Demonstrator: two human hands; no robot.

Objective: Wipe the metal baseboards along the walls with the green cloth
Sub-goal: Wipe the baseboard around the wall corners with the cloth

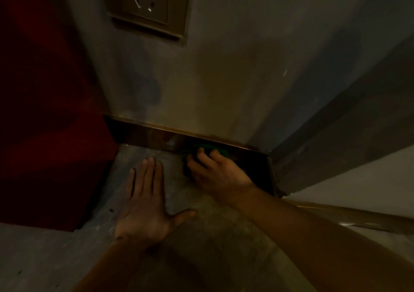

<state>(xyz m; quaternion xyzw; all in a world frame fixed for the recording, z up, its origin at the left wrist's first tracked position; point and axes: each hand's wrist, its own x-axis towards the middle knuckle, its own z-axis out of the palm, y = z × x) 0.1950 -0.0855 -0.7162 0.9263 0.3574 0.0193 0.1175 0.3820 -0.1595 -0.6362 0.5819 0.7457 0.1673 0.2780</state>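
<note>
A dark, shiny metal baseboard runs along the foot of the grey wall and ends at an outer corner on the right. My right hand presses a bunched green cloth against the baseboard near that corner; only a small patch of cloth shows above my fingers. My left hand lies flat on the concrete floor, fingers spread, a little left of the right hand, holding nothing. A second stretch of metal baseboard continues past the corner at the right.
A dark red panel stands on the left, meeting the baseboard's left end. A gold-framed wall socket sits high on the wall. The rough grey floor spreads toward me. A grey metal edge runs up the wall corner at the right.
</note>
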